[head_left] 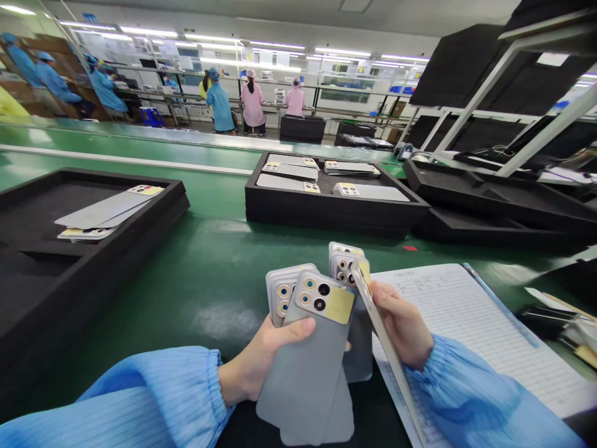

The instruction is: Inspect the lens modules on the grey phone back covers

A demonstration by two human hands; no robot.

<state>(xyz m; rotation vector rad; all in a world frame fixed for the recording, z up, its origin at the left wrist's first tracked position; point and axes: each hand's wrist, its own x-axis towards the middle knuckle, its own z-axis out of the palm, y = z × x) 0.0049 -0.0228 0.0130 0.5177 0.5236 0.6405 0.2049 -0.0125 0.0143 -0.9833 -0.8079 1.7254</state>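
My left hand [261, 354] is closed around several grey phone back covers [310, 367], fanned out, with its thumb lying across the top one. That cover has a camera block with round lens rings and a yellow film patch. My right hand [402, 320] pinches another phone back cover [385, 342], turned nearly edge-on to me. Behind and between the two hands stand more phone back covers [345, 264], their camera blocks showing; what supports them is partly hidden. Beneath my right forearm lies a printed form sheet [443, 298] with a pen [501, 305] on it.
A black foam tray [326, 208] holding several covers sits ahead on the green bench [200, 280]. At left is another black tray [153, 211] with a few covers. Stacked black trays [504, 199] and a metal frame [480, 87] stand at right. Several people work in the background.
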